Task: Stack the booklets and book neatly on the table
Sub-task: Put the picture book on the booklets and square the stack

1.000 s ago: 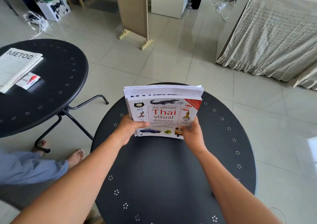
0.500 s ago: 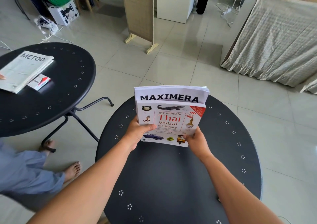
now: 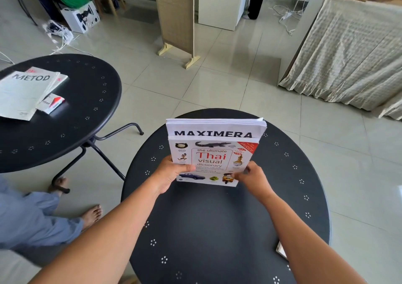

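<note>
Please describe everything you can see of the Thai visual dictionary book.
The Thai visual dictionary is a glossy-looking white book with a red title, small pictures (a crocodile, a blue car) and a red corner banner. It lies on top of the MAXIMERA booklets, whose title shows beyond its far edge, above the black round table. The left hand grips its left edge, thumb on the cover; the right hand holds its near right corner.

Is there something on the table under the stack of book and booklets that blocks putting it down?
Nothing visible does. Both hands, left and right, hold the stack over bare black table; only a small item lies at the right edge.
</note>
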### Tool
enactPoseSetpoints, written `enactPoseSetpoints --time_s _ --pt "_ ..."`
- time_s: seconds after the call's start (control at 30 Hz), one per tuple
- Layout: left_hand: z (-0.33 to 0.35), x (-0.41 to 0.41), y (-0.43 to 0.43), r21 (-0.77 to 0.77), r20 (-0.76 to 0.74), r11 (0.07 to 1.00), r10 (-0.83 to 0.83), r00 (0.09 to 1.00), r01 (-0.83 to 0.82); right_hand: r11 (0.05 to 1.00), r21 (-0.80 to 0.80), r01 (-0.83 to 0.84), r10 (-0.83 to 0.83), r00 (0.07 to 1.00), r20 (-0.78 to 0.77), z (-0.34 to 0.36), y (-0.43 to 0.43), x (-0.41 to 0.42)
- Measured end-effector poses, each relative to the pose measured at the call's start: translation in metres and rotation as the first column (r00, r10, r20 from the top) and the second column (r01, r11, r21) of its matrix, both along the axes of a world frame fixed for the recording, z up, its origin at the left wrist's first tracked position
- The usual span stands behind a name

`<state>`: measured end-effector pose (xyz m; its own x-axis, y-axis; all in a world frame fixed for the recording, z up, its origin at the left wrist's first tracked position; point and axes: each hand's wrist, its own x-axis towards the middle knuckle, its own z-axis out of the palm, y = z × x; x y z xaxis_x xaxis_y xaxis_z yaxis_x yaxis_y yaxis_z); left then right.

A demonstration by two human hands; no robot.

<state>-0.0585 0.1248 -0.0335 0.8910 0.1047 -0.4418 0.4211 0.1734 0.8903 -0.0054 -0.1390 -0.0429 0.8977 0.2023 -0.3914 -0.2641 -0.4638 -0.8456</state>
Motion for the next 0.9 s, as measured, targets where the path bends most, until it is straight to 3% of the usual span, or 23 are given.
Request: enactPoseSetpoints --time_s 0.2,0.4,0.63,0.9 --pt "-0.001 -0.003 0.001 0.038 -0.029 0.999 -0.024 0.999 0.025 0.985 -0.064 -0.163 0.155 0.981 -0.113 0.003 0.001 0.002" --pt "-0.004 -0.007 -0.003 0.173 -0.065 0.985 -0.002 0.998 0.014 0.991 -0.098 -0.095 0.088 0.993 -0.074 0.0 0.003 -0.002" --pt "-0.005 -0.009 -0.002 0.221 -0.04 0.975 0.035 0.999 -0.026 0.996 -0.059 -0.066 0.064 0.997 -0.041 0.002 0.008 -0.003" --pt "-0.009 -0.009 0.006 0.275 -0.091 0.959 -0.046 0.995 0.07 0.994 -0.027 -0.11 0.109 0.993 -0.038 0.006 0.009 0.001"
